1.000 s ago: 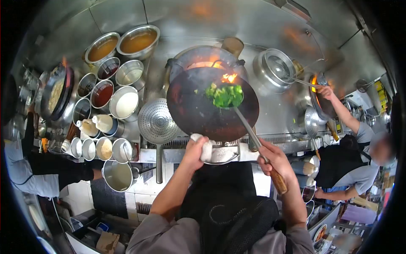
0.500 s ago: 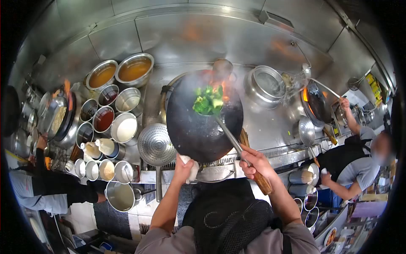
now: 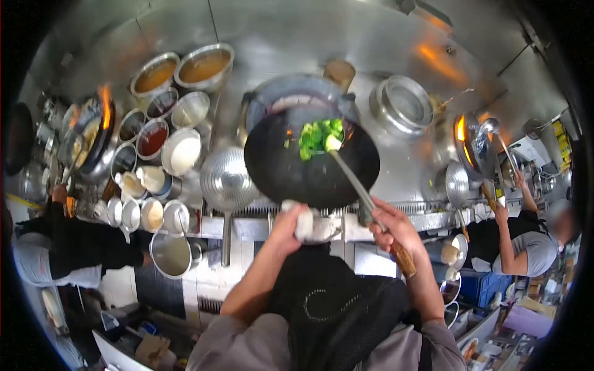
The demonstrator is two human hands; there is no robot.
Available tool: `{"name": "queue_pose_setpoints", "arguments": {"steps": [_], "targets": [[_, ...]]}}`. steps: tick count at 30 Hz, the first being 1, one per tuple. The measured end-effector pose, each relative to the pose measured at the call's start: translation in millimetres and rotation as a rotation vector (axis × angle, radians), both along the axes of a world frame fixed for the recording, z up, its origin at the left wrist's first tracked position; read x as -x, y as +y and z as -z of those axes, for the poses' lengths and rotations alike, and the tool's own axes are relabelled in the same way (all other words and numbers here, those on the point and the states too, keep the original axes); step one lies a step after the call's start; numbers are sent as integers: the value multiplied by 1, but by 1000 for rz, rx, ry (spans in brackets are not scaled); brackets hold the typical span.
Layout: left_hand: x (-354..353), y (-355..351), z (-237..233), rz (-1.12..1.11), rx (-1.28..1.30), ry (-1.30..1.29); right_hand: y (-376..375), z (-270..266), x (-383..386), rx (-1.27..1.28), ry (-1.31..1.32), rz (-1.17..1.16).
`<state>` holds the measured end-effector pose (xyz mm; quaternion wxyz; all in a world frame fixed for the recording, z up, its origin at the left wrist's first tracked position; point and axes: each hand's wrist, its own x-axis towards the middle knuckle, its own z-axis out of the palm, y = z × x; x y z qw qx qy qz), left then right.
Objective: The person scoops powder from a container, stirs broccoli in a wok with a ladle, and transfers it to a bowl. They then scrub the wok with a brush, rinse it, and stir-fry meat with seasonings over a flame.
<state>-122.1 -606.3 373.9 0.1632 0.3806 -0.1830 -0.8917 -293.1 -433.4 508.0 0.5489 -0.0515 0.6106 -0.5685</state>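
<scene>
My left hand (image 3: 286, 230) is closed round a folded white cloth (image 3: 304, 225) at the near rim of the black wok (image 3: 284, 176), whose grip is hidden under the cloth. The wok is tilted and off the burner ring (image 3: 257, 106), which shows behind it. Inside lie bright green vegetable pieces (image 3: 312, 137), gathered around the head of a ladle. The long metal shaft of the ladle (image 3: 354, 180) runs back to a wooden handle, and my right hand (image 3: 395, 226) is wrapped round it. The ladle's bowl is largely covered by the greens.
A perforated strainer (image 3: 228, 179) lies left of the wok. Beyond it stand several sauce pots (image 3: 153, 137) and two basins of brownish liquid (image 3: 204, 67). Stacked metal pots (image 3: 405, 105) sit at right. Co-workers stand at flaming woks on both sides, one person (image 3: 523, 247) at right.
The wok has come toward me and off the burner, uncovering the ring. Steam and flame over the greens have dwindled. The ladle and greens have shifted right with it.
</scene>
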Motion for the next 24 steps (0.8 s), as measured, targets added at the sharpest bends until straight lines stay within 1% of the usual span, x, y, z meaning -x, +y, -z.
{"name": "queue_pose_setpoints", "arguments": {"steps": [2,4,5,6,7,9,10,11,12,14,15,16,17,18,19,20,21,22,24], "targets": [[5,-11,0,-80,-38,70,2,-7,-4,16,0,-2],[-3,-6,-17,-22,-119,79,9,-14,-1,1,-21,-61],[-3,-4,-21,-14,-115,38,14,-10,1,-1,-63,-53],[0,-8,-4,1,-126,59,18,-10,2,-47,-83,-15],[-3,-6,7,4,-66,19,22,-11,-3,-85,-70,-20],[3,-13,18,18,127,-51,20,-16,-2,-116,-37,-37],[-4,-4,27,34,235,-110,22,-17,-3,-135,-44,-46],[-12,-4,47,59,329,-104,23,-11,0,-158,-92,-38],[-21,-11,75,89,533,-99,18,-8,3,-136,-83,-30],[-34,-15,122,-14,901,-154,11,-5,1,-128,-113,-97],[-43,-21,143,44,928,-201,8,-7,1,-95,-165,-100],[-50,-26,139,101,951,-251,4,-13,-2,-71,-162,-101],[-54,-29,135,93,1137,-292,0,-19,-4,-17,-158,-98],[-55,-33,133,91,1145,-288,-2,-21,-7,32,-163,-93],[-55,-35,118,85,1098,-257,-4,-17,-6,32,-164,-94],[-54,-37,105,77,1049,-229,-8,-7,-3,95,-236,-76],[-51,-39,94,93,927,-164,-13,2,-1,158,-307,-63],[-41,-39,74,58,1005,-177,-16,10,-3,159,-306,-75],[-30,-38,61,117,664,-154,-17,24,-12,199,-240,-39]]}}
